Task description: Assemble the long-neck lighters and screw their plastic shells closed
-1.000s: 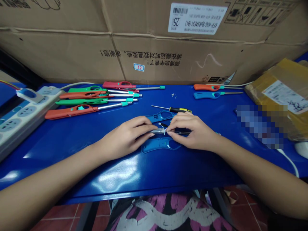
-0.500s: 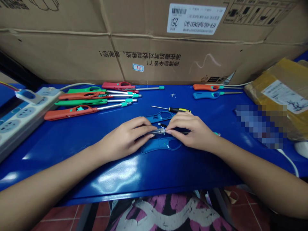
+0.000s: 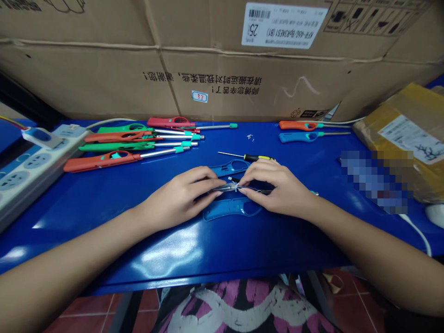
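Observation:
My left hand (image 3: 183, 196) and my right hand (image 3: 277, 187) meet at the middle of the blue table (image 3: 104, 208), both pinching a thin lighter inner part (image 3: 229, 187) with small white wires at the joint. Beneath it lie two blue lighter shell halves, one nearer me (image 3: 231, 207) and one farther (image 3: 231, 167). A screwdriver with a yellow and black handle (image 3: 255, 157) lies just beyond my right hand.
Several red and green stick lighters (image 3: 132, 143) are piled at the back left. An orange lighter (image 3: 305, 125) and a blue lighter (image 3: 305, 137) lie at the back right. A white power strip (image 3: 31, 166) sits far left, cardboard boxes (image 3: 215, 55) behind, a yellow parcel (image 3: 405, 129) at right.
My hands have barely shifted; the fingers made small adjustments on the inner part. Nothing else moved.

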A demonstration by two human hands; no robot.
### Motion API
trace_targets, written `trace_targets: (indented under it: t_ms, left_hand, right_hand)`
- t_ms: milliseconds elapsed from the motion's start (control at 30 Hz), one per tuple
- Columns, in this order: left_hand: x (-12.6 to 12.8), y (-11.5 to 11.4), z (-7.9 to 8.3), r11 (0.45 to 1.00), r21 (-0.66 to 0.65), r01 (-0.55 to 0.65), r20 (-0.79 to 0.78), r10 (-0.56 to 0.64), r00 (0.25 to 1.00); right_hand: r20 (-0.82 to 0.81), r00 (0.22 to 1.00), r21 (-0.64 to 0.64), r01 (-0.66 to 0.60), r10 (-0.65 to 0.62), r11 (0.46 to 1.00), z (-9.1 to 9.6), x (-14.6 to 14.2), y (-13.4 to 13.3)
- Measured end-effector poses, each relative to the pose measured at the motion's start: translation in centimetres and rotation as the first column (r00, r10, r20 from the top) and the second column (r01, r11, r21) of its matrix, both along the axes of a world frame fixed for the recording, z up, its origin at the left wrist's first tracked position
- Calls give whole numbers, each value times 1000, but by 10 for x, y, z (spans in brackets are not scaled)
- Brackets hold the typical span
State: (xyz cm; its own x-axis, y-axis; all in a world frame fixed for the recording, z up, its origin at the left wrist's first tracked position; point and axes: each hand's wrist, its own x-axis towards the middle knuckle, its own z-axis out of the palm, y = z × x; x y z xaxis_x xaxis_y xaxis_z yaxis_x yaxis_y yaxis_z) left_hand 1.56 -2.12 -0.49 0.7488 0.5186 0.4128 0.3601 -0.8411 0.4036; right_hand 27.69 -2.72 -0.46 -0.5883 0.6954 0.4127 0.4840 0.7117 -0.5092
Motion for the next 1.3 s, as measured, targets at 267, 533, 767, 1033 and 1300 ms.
trace_targets:
  t_ms: [267, 533, 767, 1033, 1300]
  left_hand:
    - [0, -1, 0, 1000, 9, 11, 10, -11, 1000]
    - [1, -1, -3, 999, -13, 32, 18, -32, 999]
    - [0, 0, -4, 999, -19, 30, 18, -30, 999]
    - [1, -1, 0, 1000, -13, 28, 15, -28, 1000]
    - [2, -3, -2, 999, -9, 50, 10, -50, 999]
  right_hand:
    - [11, 1000, 72, -4, 3, 997, -5, 1, 1]
    - [70, 997, 143, -34, 24, 989, -8, 1, 0]
    - [125, 992, 105, -4, -9, 994, -3, 1, -3]
    - [143, 987, -16, 80, -77, 997, 1, 1, -4]
    - [145, 989, -152, 41, -19, 987, -1, -4, -5]
